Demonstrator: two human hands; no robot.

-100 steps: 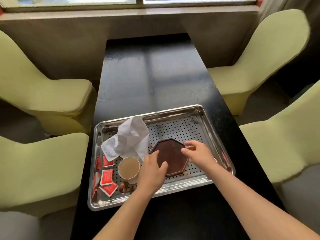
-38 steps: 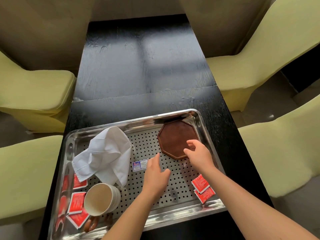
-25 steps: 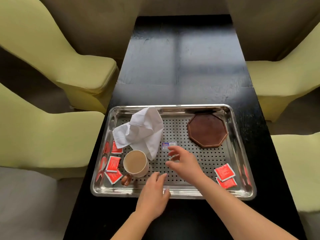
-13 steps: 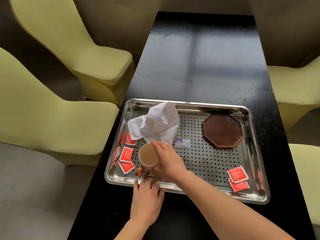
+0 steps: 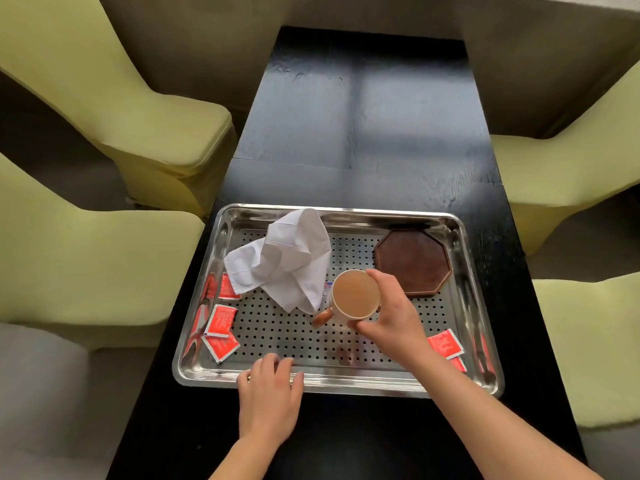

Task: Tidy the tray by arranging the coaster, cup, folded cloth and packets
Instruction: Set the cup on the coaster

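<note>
A perforated steel tray (image 5: 346,381) lies on a black table (image 5: 363,116). My right hand (image 5: 391,317) grips a cream cup (image 5: 355,294) with a brown handle, held above the tray's middle, just left of the coaster. The brown octagonal coaster (image 5: 414,261) sits in the tray's far right corner. A crumpled white cloth (image 5: 287,261) lies at the far left. Red packets (image 5: 220,320) lie along the left side, and two more packets (image 5: 445,342) lie at the near right, partly behind my forearm. My left hand (image 5: 270,400) rests on the tray's near rim, fingers spread.
Yellow-green chairs stand on both sides of the table: two on the left (image 5: 104,254) and two on the right (image 5: 571,168). A small printed sticker (image 5: 327,289) shows on the tray floor beside the cup.
My right hand has closed on the cup at the tray's near left and carried it up and rightward, close to the coaster. My left hand stays at the near rim.
</note>
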